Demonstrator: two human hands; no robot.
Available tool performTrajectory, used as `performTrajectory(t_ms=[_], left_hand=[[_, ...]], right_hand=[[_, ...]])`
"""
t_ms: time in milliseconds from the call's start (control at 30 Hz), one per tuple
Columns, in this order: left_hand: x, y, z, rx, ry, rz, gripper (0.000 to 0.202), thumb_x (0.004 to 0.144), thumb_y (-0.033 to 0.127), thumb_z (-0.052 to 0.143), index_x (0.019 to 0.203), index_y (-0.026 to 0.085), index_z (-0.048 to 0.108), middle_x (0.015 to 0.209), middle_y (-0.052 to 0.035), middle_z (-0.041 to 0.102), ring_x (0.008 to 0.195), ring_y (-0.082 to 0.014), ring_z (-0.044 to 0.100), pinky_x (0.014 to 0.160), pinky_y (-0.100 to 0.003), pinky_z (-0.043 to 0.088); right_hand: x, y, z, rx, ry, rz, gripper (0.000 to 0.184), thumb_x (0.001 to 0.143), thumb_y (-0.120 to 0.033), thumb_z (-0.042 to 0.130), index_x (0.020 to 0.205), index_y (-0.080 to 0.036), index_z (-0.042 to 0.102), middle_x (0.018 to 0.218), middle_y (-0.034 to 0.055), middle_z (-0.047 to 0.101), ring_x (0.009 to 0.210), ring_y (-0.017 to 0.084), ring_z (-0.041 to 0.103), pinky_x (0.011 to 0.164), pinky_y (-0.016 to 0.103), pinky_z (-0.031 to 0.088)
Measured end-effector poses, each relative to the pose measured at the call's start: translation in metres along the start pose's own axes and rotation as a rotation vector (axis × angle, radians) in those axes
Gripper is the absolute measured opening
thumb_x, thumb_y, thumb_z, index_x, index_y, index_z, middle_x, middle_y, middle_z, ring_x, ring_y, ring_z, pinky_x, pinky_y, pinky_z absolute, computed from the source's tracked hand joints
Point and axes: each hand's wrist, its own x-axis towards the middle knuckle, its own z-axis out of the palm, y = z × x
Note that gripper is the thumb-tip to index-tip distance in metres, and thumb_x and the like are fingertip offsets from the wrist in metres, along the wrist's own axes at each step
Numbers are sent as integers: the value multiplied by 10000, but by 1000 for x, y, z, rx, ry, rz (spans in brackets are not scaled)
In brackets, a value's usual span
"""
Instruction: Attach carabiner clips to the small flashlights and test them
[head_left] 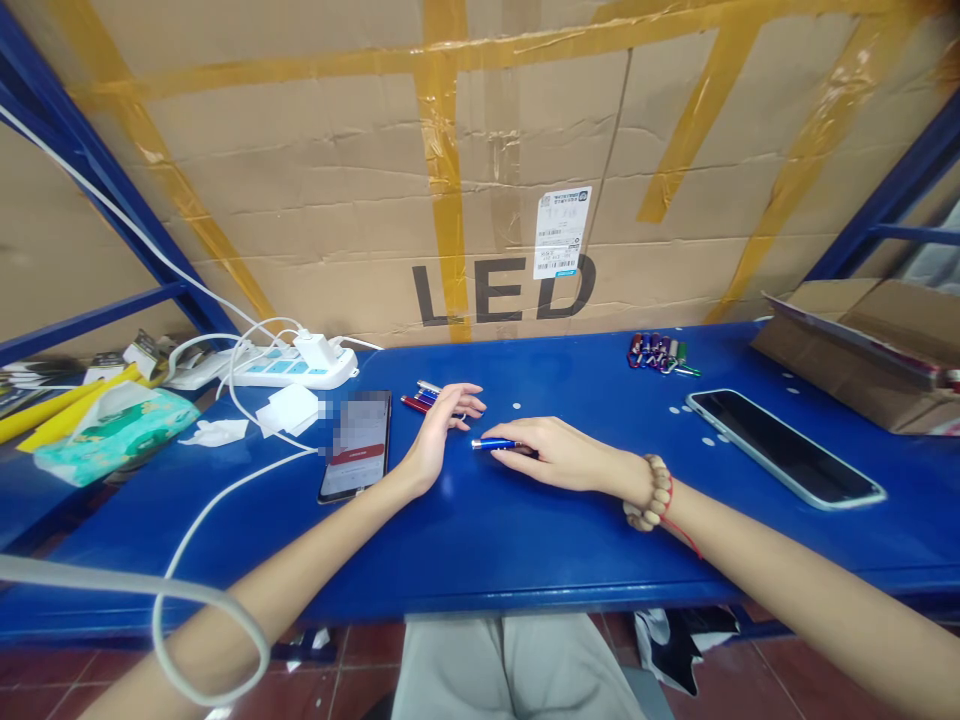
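Note:
My right hand (551, 450) is closed around a short, shiny blue metal tube with a silver end (491, 444), which looks like a mini flashlight. Its silver end points left, and my fingers cover the other end. Just left of it, my left hand (442, 430) is raised on edge with its fingers stretched and apart, holding nothing I can see. Beside and partly behind that hand lie a few similar slim tubes, among them a red tube (415, 404) and a silver one (429, 387).
A lit phone (358, 445) lies left, with white paper pieces (289, 410), a power strip (292, 368) and a looping cable nearby. Several coloured mini flashlights with clips (660, 353) lie back right. Further right are another phone (784, 447) and an open cardboard box (862, 345).

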Motion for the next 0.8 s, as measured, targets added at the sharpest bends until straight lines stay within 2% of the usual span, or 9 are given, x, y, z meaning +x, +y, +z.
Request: performTrajectory(t_ms=[433,600,800], left_hand=[[3,-4,-3,-34,5,-18,329,875,405,368,943,183,602,881,-56,637,856,-182,579,706,-274,406],[8,-6,-6,-34,37,-10,313,859,415,401,925,186,605,857,-56,647,850,-183,585,702,-272,407],[9,-5,-9,-8,54,20,321,862,423,385,932,190,595,858,-51,640,856,-183,584,705,-272,406]], right_hand=[[1,0,0,5,-27,24,376,963,-346,361,1261,-200,539,1277,48,576,1146,202,558,978,344,429],[0,3,1,19,8,40,397,970,-369,337,1291,-212,511,1283,44,572,1139,202,563,986,363,424],[0,2,2,36,0,29,389,964,-370,347,1274,-215,522,1275,37,577,1135,189,563,979,333,425]])
